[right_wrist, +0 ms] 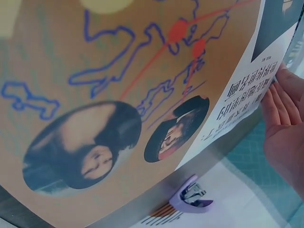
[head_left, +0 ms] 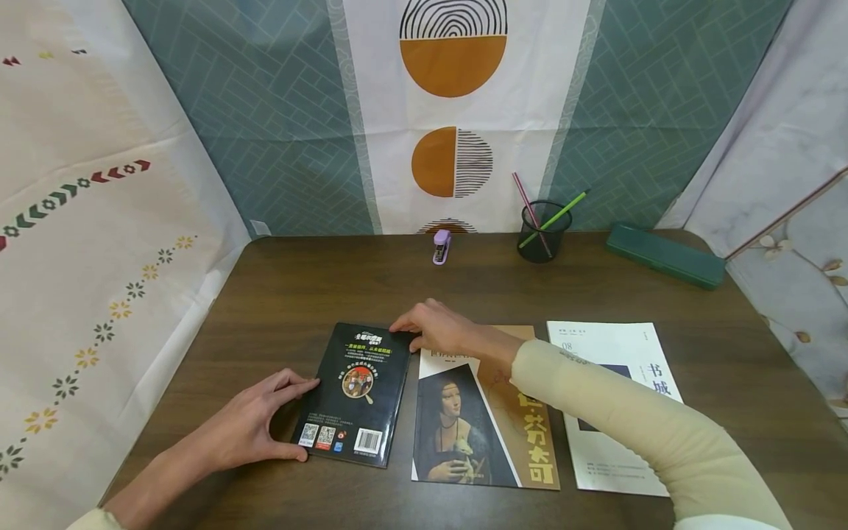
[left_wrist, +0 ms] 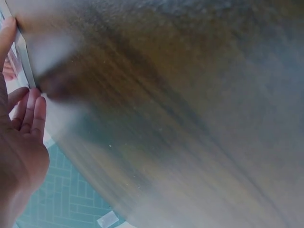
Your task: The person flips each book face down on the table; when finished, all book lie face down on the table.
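Black book (head_left: 358, 412) flat on the brown table (head_left: 265, 316), left of my midline, at the left end of a row of three. Barcode, two QR codes and a printed magnifying glass face up; its top leans a little to the right.

My left hand (head_left: 265, 416) is at its left side, thumb and forefinger spread wide: thumb touching near the lower left corner, fingertips higher up the same edge. My right hand (head_left: 440, 327) is at the upper right corner, spread narrower, fingers at the top edge and thumb near the right one, touching rather than wrapped round it.

Just right of the black book, a brown book (head_left: 457, 449) with a painted portrait on its cover; in the right wrist view its upper part shows blue outlines, red lines and two oval pictures. Further right, a white book (head_left: 623, 464) with a dark block, partly under my cream right sleeve (head_left: 616, 408), which crosses above both.

Far edge of the table, left to right: lilac stapler (head_left: 441, 246); black mesh cup (head_left: 539, 249) with a pink pencil (head_left: 521, 188) and a green pencil (head_left: 576, 202) leaning in it; dark green case (head_left: 665, 256), set aslant. Behind, a teal and white cloth (head_left: 285, 110) with orange half-discs.
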A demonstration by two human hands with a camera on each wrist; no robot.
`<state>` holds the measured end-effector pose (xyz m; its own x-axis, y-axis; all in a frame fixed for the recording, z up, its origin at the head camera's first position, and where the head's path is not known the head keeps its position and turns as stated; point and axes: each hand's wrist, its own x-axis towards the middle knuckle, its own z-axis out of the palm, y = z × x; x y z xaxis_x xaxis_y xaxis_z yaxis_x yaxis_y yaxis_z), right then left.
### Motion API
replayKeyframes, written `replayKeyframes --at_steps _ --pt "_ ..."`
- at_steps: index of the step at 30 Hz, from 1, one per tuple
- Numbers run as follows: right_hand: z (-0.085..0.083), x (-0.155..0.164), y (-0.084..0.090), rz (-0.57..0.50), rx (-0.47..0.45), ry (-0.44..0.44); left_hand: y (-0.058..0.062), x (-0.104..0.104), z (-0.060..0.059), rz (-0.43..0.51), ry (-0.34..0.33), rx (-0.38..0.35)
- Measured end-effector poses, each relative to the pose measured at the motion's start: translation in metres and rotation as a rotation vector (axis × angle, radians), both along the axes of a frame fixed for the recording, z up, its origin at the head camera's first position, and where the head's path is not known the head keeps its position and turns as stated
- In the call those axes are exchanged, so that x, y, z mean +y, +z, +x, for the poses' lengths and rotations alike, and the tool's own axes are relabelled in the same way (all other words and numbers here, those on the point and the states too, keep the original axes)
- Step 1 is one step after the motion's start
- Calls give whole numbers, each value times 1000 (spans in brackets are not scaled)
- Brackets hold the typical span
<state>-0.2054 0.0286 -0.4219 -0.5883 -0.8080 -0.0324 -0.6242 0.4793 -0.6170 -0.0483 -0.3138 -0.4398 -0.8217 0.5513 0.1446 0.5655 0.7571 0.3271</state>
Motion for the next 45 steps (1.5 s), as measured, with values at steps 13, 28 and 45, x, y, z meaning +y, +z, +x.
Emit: replayKeyframes --at_steps 13,28,45 --pt "-4 -1 -1 -21 -60 5 -6 0 7 52 -1 26" --pt "-2 -3 -1 -5 -90 14 -7 0 11 48 -3 21" --pt "1 4 -2 14 -23 71 1 0 9 -27 48 -33"
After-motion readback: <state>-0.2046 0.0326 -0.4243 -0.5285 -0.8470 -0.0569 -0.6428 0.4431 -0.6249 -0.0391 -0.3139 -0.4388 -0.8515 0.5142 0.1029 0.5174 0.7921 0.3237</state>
